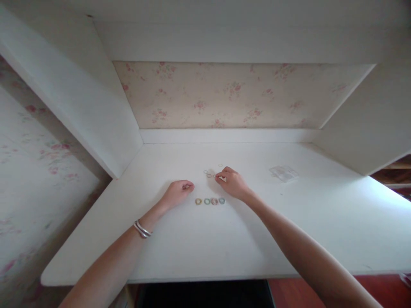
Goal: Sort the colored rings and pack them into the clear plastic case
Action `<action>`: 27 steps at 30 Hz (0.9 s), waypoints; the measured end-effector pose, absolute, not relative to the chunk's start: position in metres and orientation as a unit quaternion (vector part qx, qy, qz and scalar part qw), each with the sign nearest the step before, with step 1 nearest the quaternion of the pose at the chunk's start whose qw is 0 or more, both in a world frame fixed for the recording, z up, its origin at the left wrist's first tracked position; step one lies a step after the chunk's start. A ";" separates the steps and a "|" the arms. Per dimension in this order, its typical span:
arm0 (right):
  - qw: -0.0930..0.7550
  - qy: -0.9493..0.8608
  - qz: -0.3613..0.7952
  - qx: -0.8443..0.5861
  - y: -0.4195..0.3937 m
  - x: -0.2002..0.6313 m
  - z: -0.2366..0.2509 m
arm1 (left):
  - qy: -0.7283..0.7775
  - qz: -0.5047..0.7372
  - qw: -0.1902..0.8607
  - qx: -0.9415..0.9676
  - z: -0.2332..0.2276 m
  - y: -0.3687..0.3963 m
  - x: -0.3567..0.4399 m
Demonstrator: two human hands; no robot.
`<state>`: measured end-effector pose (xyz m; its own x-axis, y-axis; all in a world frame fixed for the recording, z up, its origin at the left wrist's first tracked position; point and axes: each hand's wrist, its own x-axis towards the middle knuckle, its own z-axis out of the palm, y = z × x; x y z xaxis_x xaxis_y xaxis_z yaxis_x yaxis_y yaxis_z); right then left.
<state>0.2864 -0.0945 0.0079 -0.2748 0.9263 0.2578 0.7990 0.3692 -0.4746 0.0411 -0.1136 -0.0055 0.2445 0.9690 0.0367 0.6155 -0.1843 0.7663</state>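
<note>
At the centre of the white counter (180, 252), a row of four small rings (210, 201) lies side by side: yellowish, green, pinkish, green, reading from the person's left. The rings in the row sit close together, neighbours touching or nearly so; the picture is too small to say which.

Just behind the row, a loose group of thin rings (209, 173) lies scattered flat on the counter, paler and finer than those in the row. One of them lies a little apart, farther back and to the right of the others.

The right hand (231, 182) rests behind and to the right of the row, knuckles up, fingers curled with the fingertips (218, 177) drawn together at the right edge of the loose group. Thumb and forefinger appear pinched, seemingly on something small and pale; what it is cannot be told.

The left hand (178, 191) rests on the counter just left of the row, loosely closed, fingers curled in toward the palm. Something small seems to show at its fingertips, but whether it holds anything cannot be told. Silver bangles (142, 229) sit on the left wrist.

Well to the right of the row, a small clear plastic packet (284, 173) lies flat on the counter, apart from both hands.

Behind the row, the counter ends at a low white ledge below floral wallpaper (231, 96). White panels enclose the counter on either side and overhead.
</note>
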 end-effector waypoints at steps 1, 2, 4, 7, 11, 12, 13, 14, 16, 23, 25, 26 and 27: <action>0.232 -0.795 0.118 -0.548 -0.087 0.278 0.012 | 0.552 0.275 0.336 0.712 -0.006 -0.113 0.038; 0.211 -0.802 0.111 -0.548 -0.080 0.270 0.014 | 0.552 0.276 0.345 0.707 -0.007 -0.111 0.036; 0.164 -0.812 0.100 -0.552 -0.067 0.256 0.018 | 0.546 0.278 0.361 0.703 -0.006 -0.110 0.033; 0.103 -0.813 0.084 -0.567 -0.051 0.242 0.017 | 0.537 0.284 0.383 0.696 -0.007 -0.108 0.029; 0.074 -0.808 0.070 -0.580 -0.037 0.234 0.013 | 0.529 0.286 0.386 0.699 -0.012 -0.109 0.028; 0.068 -0.808 0.069 -0.581 -0.035 0.232 0.012 | 0.526 0.285 0.384 0.704 -0.013 -0.110 0.028; 0.063 -0.809 0.067 -0.581 -0.033 0.231 0.011 | 0.523 0.283 0.381 0.708 -0.014 -0.110 0.028; 0.058 -0.809 0.065 -0.581 -0.032 0.230 0.011 | 0.520 0.282 0.379 0.712 -0.014 -0.110 0.028; 0.047 -0.813 0.063 -0.578 -0.032 0.228 0.010 | 0.516 0.281 0.377 0.716 -0.015 -0.111 0.029; 0.041 -0.834 0.056 -0.547 -0.043 0.222 0.017 | 0.521 0.276 0.355 0.725 -0.014 -0.113 0.031; 0.055 -0.839 0.053 -0.539 -0.049 0.225 0.023 | 0.523 0.275 0.352 0.726 -0.013 -0.114 0.032; 0.069 -0.842 0.052 -0.532 -0.052 0.228 0.026 | 0.523 0.273 0.352 0.726 -0.012 -0.114 0.032; 0.086 -0.847 0.052 -0.522 -0.056 0.232 0.029 | 0.524 0.271 0.350 0.728 -0.012 -0.114 0.032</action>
